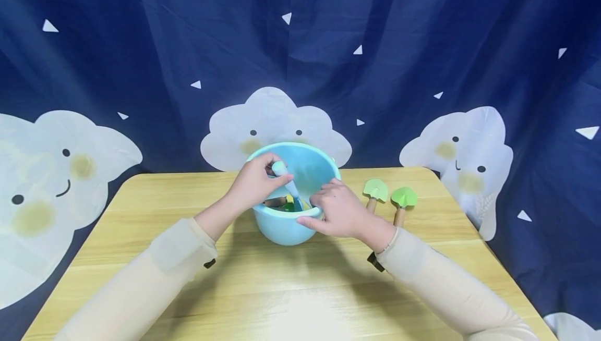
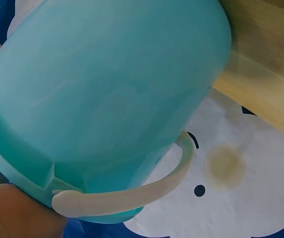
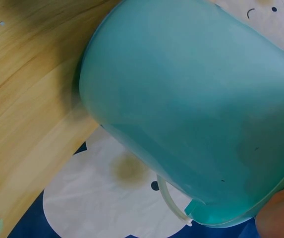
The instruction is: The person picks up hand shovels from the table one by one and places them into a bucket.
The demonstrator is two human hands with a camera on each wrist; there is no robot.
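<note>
Two light-coloured sleeves (image 1: 141, 283) extend forward over the wood-grain table (image 1: 164, 200). A dark band (image 1: 375, 262) is visible beneath the right cuff.

Left hand (image 1: 253, 182): positioned over the left side of the light-blue bucket (image 1: 284, 230). Thumb and fingers are closed in a pinch on the upper part of the handle of a blue hand tool (image 1: 287, 179). The tool is tilted, with its darker blue head pointing down inside the bucket. The exact shape of the head cannot be determined.

Right hand (image 1: 341, 208): positioned at the near right section of the bucket rim. Fingers are curled over the rim; the thumb lies along the outside of the near edge.

The bucket stands on the table, centred between the forearms, opening upward. Contents visible at the near inner wall: a brown handle (image 1: 276, 202) and a green part (image 1: 287, 207), both partly hidden. A white carrying handle (image 2: 127, 197) hangs outside the wall.

To the right of the bucket, two toy shovels lie side by side, apart: a pale-green shovel (image 1: 375, 190) and a bright-green shovel (image 1: 404, 197). Both have brown handles, partly covered by the right arm.

Behind the table hangs a navy curtain (image 1: 300, 59) printed with white clouds (image 1: 269, 117) and small triangles.
</note>
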